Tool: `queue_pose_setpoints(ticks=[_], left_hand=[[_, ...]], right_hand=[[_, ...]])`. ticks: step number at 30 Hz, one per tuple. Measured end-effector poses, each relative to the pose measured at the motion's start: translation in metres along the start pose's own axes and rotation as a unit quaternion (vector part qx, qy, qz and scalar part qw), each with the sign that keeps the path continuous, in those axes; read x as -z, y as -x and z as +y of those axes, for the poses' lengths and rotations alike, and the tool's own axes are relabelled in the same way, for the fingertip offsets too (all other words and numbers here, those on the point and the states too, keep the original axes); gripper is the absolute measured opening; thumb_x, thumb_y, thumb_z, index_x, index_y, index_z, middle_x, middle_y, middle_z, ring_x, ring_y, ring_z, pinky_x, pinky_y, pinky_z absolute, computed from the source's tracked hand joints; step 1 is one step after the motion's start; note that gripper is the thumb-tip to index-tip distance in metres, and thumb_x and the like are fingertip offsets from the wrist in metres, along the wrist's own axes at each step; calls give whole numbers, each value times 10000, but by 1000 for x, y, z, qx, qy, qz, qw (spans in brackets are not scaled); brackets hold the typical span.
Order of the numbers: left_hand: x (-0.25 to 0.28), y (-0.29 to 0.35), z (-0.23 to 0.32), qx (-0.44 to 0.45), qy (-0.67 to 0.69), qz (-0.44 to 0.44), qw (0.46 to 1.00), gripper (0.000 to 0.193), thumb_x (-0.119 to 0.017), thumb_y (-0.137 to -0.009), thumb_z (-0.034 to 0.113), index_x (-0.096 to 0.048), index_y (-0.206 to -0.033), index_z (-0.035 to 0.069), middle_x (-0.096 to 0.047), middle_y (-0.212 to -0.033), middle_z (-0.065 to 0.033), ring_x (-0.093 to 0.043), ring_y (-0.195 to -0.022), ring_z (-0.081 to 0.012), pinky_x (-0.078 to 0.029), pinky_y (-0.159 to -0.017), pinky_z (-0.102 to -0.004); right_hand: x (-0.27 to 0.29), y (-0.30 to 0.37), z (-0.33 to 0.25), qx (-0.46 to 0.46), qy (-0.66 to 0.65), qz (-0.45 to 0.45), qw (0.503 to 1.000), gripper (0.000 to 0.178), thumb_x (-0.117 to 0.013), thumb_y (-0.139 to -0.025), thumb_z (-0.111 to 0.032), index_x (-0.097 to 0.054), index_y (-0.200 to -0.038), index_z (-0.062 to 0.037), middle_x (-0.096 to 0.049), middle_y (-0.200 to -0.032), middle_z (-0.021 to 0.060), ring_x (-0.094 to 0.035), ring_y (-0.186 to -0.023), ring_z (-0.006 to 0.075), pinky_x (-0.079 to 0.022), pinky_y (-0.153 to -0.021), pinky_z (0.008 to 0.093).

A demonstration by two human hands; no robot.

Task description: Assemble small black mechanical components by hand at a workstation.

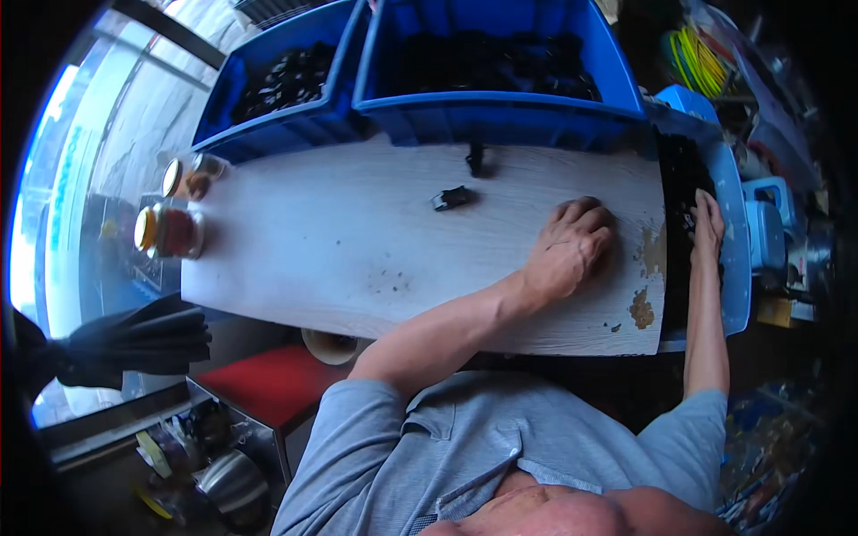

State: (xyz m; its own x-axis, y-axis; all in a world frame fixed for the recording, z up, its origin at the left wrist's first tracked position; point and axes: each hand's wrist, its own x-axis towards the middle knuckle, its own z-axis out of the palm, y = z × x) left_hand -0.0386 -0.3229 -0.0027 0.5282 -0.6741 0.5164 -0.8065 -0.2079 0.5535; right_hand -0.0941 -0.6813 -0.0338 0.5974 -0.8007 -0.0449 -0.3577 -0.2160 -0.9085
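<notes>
My left hand (pixel 572 246) rests on the right part of the white wood-grain table (pixel 286 214), back upward and fingers curled under. Whatever it may hold is hidden beneath the palm. Over at the right, my right hand (pixel 708 221) reaches into a light blue bin (pixel 736 259) of small black parts (pixel 679 179). Its fingers look stretched out along the bin's inner side, touching or close to the parts. Two small black pieces lie near the table's far middle: one with a shiny grey end (pixel 454 197), the other a dark upright-looking piece (pixel 475 161).
Two blue bins, a smaller one (pixel 268 123) and a larger one (pixel 500 107), hold black parts along the far edge. Glass jars with yellowish lids (pixel 161 230) stand at the left edge. A red-topped cabinet (pixel 268 380) is at lower left, a blue stool (pixel 769 223) beyond the right bin.
</notes>
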Motion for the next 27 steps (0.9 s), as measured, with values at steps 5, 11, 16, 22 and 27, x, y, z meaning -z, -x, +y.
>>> queue_pose_setpoints(ticks=[5, 11, 16, 22, 27], left_hand=[[-4, -3, 2, 3, 13, 11, 1000, 237, -708, -821, 202, -683, -1027, 86, -616, -1255, -103, -488, -1307, -321, -360, -1102, -464], [-9, 1, -13, -14, 40, 6, 999, 321, -740, -750, 248, -710, -1037, 109, -665, -1187, -100, -537, -1252, -325, -393, -1079, -478], [-4, 24, -20, 25, 107, -27, 994, 382, -769, -700, 232, -731, -1069, 137, -693, -1096, -96, -584, -1151, -322, -421, -1056, -441], [53, 98, 13, -55, 105, -38, 992, 322, -714, -816, 163, -709, -1119, 55, -690, -1141, -133, -598, -1131, -325, -448, -1047, -429], [98, 136, 34, 21, 193, -36, 980, 270, -685, -903, 121, -686, -1142, -4, -691, -1136, -165, -649, -1062, -327, -526, -957, -409]], right_hand=[[0, 68, -55, -50, -75, -22, 996, 584, -684, -916, -505, -597, -1356, -132, -645, -1216, 221, -566, -1233, 369, -386, -1082, 601], [-35, 117, -93, 10, -140, -71, 988, 454, -737, -902, -405, -673, -1220, -87, -673, -1036, 94, -618, -978, 213, -472, -924, 423], [-62, 137, -87, 127, -145, -31, 981, 317, -771, -888, -306, -733, -1078, -55, -682, -977, 34, -623, -839, 157, -491, -796, 294], [-63, 163, -84, 103, -151, -18, 983, 304, -768, -890, -279, -729, -1100, -63, -691, -995, 26, -631, -841, 148, -494, -798, 291], [-71, 176, -84, 103, -173, -36, 979, 274, -776, -875, -244, -727, -1090, -81, -686, -968, 11, -654, -784, 132, -501, -796, 293]])
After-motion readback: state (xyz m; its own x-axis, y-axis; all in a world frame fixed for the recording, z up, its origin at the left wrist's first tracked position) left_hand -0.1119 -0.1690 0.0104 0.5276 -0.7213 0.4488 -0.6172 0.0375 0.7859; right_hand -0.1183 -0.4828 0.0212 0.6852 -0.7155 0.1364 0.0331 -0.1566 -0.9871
